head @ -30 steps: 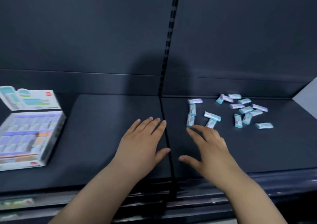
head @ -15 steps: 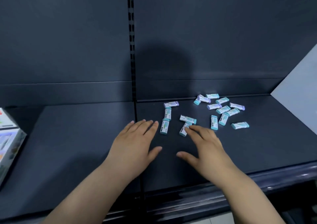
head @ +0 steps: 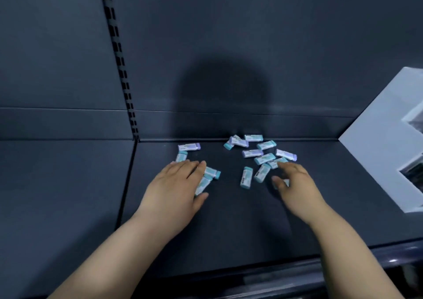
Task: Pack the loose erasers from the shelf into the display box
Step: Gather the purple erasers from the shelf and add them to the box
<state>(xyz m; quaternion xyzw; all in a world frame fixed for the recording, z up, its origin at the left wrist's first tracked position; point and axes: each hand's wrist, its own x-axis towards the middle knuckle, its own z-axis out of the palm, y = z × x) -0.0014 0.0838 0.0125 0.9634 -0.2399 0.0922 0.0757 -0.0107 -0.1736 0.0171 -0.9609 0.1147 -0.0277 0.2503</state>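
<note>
Head view: the left hand [head: 176, 184] and right hand [head: 295, 184] lie spread, gripping nothing, on either flank of the erasers [head: 263, 159] scattered on the shelf [head: 229, 230], likely to rake them together; the display box is out of sight.

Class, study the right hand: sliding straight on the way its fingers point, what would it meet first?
Probably the teal-capped eraser lying just at the fingertips of the right hand; whether they already touch is unclear.
</note>
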